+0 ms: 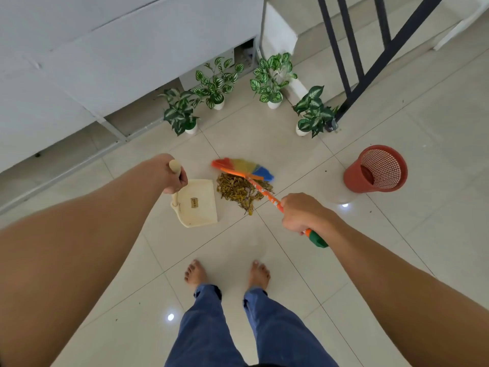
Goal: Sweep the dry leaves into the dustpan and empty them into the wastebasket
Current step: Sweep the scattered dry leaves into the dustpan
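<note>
The dry leaves [242, 190] lie heaped on the tiled floor [238, 247], just at 3 o'clock of the dustpan [197, 205] mouth. The left hand [173, 176] has its fingers wrapped around the dustpan handle; the right hand [300, 211] fingers clench the broom [248, 172], bristles at the heap's 12 o'clock. The wastebasket [375, 169] stands farther toward 3 o'clock.
</note>
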Motion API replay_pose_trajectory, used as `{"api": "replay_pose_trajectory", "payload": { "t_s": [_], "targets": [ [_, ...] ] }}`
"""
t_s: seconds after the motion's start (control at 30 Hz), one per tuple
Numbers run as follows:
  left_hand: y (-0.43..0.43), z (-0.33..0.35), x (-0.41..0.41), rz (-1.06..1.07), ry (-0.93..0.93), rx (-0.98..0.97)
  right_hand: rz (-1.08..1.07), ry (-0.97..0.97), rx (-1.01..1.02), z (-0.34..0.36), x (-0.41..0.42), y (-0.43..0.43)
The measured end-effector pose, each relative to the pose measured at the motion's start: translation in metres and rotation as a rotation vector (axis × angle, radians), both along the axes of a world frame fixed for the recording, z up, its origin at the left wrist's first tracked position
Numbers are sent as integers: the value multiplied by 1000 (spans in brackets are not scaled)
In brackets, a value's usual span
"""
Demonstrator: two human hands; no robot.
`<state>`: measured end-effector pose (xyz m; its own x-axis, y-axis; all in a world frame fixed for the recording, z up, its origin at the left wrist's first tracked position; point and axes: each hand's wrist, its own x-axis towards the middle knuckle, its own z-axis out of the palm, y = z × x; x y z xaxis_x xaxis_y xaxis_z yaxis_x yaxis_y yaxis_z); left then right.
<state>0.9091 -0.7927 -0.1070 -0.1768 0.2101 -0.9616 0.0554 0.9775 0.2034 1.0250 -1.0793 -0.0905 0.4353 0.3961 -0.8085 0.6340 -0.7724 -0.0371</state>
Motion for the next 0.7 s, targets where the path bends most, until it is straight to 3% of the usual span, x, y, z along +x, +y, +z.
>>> {"api": "replay_pose_trajectory", "payload": {
  "t_s": [0.43,0.7],
  "targets": [
    [-39,38,4,-27,-62,52,-44,-24,64,29,1,-17],
    [-21,44,-10,65,-38,42,-76,110,33,20,-5,-16]
  ]
}}
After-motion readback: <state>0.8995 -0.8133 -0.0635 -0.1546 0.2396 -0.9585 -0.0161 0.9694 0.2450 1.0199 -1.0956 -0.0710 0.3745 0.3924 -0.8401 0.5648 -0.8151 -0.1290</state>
